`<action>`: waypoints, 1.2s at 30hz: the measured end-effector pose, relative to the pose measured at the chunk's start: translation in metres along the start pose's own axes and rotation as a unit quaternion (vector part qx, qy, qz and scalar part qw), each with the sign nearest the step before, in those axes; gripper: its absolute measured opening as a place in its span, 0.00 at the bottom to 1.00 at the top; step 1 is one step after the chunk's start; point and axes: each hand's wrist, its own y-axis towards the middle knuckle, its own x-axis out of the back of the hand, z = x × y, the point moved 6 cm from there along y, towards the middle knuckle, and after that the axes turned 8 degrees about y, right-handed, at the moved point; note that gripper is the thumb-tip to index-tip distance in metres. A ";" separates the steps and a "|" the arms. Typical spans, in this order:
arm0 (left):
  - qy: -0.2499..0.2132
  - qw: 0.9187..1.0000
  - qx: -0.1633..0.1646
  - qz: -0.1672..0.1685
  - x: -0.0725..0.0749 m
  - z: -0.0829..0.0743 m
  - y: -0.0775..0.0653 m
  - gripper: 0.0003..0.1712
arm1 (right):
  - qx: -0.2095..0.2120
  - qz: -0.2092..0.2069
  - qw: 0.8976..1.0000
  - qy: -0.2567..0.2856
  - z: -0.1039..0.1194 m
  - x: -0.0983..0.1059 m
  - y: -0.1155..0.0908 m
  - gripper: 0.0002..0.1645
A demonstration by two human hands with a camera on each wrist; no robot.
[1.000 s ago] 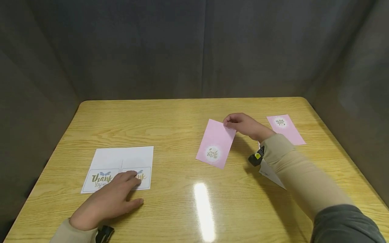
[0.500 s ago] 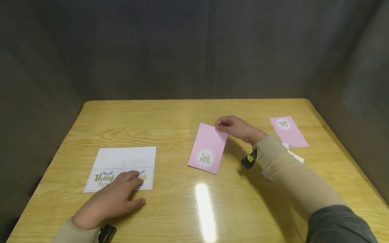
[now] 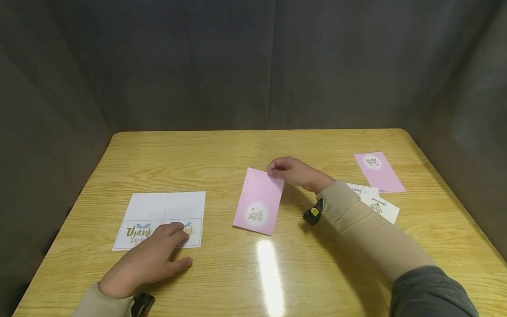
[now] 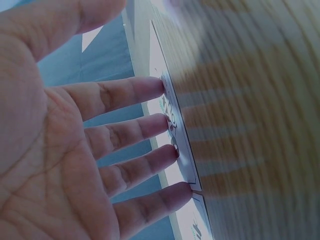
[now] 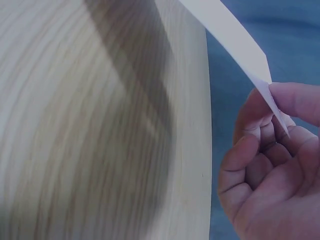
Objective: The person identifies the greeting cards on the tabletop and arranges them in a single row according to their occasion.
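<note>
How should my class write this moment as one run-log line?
Right hand: pinches pink card; left hand: over Thank You cards; other pink card: at right

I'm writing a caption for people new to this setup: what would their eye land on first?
Probably the pink "Smile More" card near the middle of the table, pinched at its far right corner by the right hand. Next, the left hand, fingers outstretched over the white cards on the left. A bright streak of light also stands out, just nearer than the pink card.
</note>
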 end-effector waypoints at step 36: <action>-0.007 1.000 0.014 -0.007 -0.001 0.001 0.002 0.28 | 0.021 0.036 0.998 -0.040 0.006 -0.057 0.031 0.08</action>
